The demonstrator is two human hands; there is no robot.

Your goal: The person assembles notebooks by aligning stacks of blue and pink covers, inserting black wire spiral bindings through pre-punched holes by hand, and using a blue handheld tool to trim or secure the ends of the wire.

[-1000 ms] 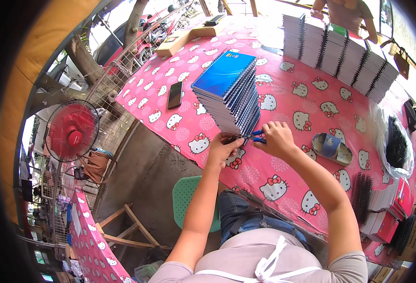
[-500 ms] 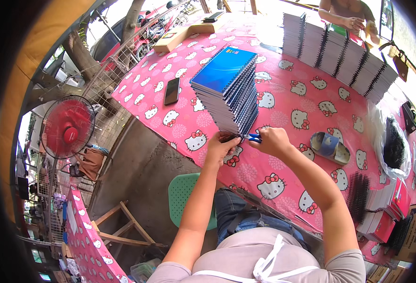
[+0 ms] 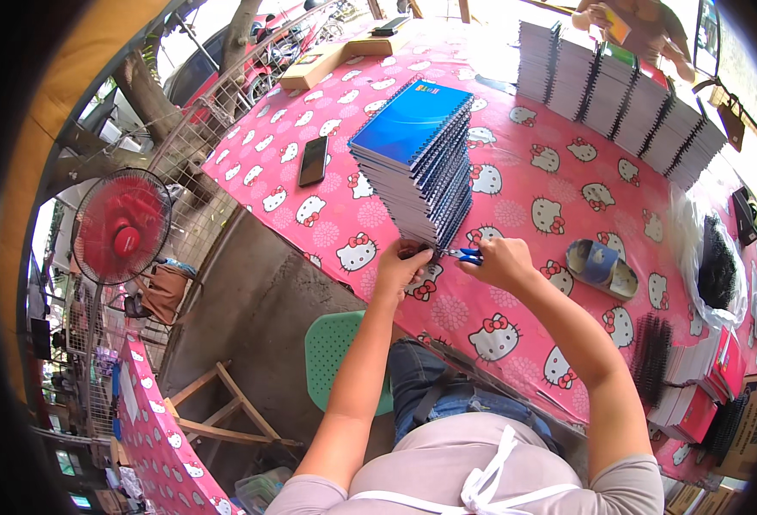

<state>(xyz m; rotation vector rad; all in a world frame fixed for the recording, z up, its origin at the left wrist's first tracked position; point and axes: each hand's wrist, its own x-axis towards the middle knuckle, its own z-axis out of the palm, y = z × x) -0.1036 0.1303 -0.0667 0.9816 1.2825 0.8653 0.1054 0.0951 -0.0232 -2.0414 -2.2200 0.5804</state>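
A tall stack of blue-covered spiral notebooks (image 3: pixel 413 124) stands on the pink table, leaning a little, its dark coils along the right side. At the stack's bottom near corner, my left hand (image 3: pixel 402 269) is closed, thumb and fingers pinching the corner of a low notebook by the end of its coil. The fingertips partly hide that corner. From the right, my right hand (image 3: pixel 502 263) grips small blue-handled pliers (image 3: pixel 468 256). Their metal jaws point left at the coil end, close to my left fingertips. Whether the jaws touch the wire is too small to tell.
A black phone (image 3: pixel 313 161) lies left of the stack. Several upright piles of spiral notebooks (image 3: pixel 601 90) line the far right, with a person behind them. A tape roll in a holder (image 3: pixel 601 264) sits at right. A green stool (image 3: pixel 331 356) stands by the table edge.
The pliers have drawn back slightly to the right, and more of their jaws shows. My left hand keeps its pinch. The person across now holds up something yellow.
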